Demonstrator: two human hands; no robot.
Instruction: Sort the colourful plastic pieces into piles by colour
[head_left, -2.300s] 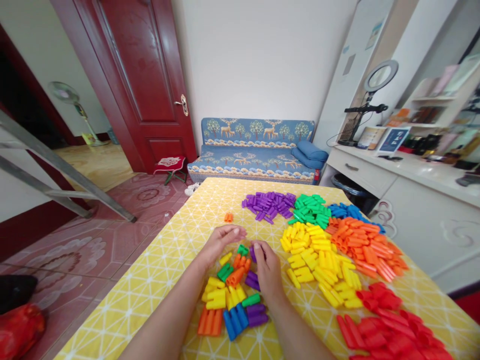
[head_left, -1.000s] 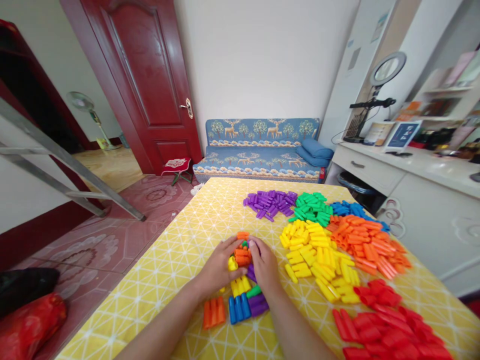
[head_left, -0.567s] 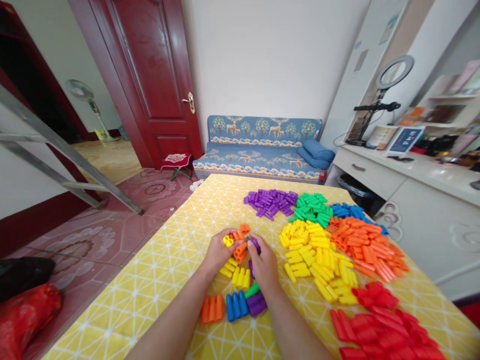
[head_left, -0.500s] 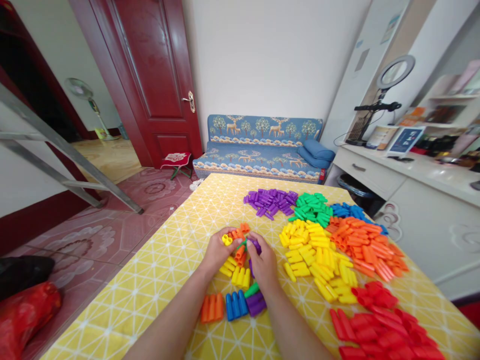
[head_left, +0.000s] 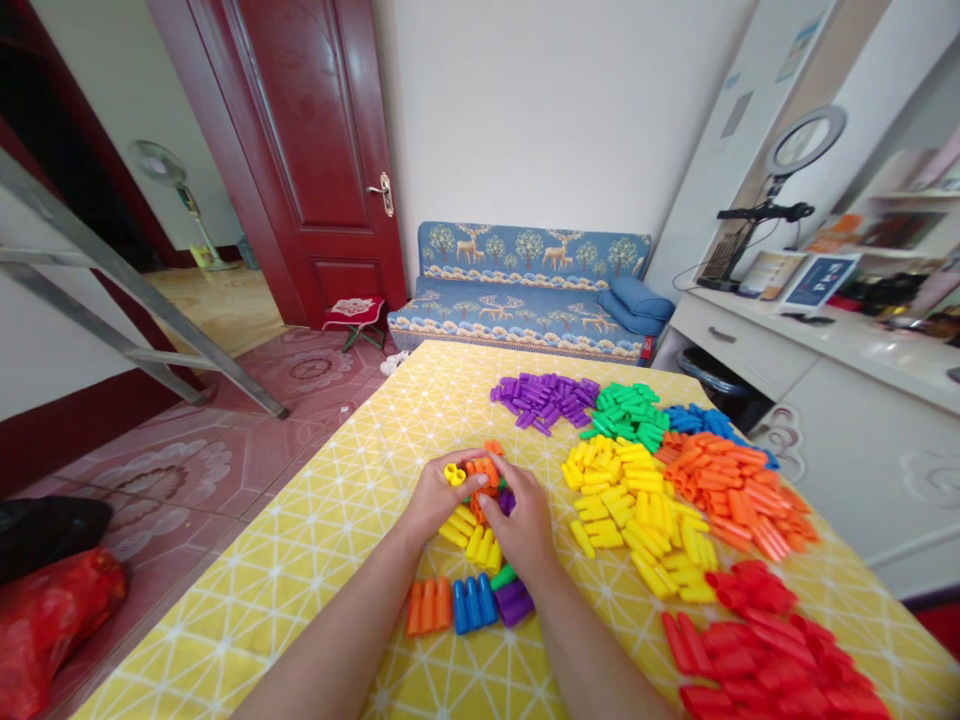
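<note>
My left hand [head_left: 440, 490] is closed on a piece of orange plastic tubes [head_left: 480, 466], and the open ends of a yellow tube piece [head_left: 454, 474] show at its fingers. My right hand [head_left: 525, 515] meets it from the right, thumb and fingers closed on the same orange piece. Below the fingers lie yellow tubes [head_left: 484, 548], partly covered by the hands. A purple piece [head_left: 507, 500] shows beside my right fingers. Nearer me, orange tubes [head_left: 429, 605], blue tubes [head_left: 475, 604], purple tubes [head_left: 514, 603] and a green tube [head_left: 504, 576] rest on the yellow tablecloth [head_left: 300, 600].
On the table's right side lie piles of purple [head_left: 544, 400], green [head_left: 630, 415], blue [head_left: 697, 422], yellow [head_left: 637, 500], orange [head_left: 739, 485] and red [head_left: 780, 650] tube pieces. Beyond the table stands a blue patterned sofa [head_left: 510, 300]. A white cabinet [head_left: 847, 400] is at right, a metal ladder [head_left: 165, 300] at left.
The right fingers have shifted from the purple and green pieces onto the orange piece by my left fingers. The purple piece now sits lower, partly hidden behind the right hand.
</note>
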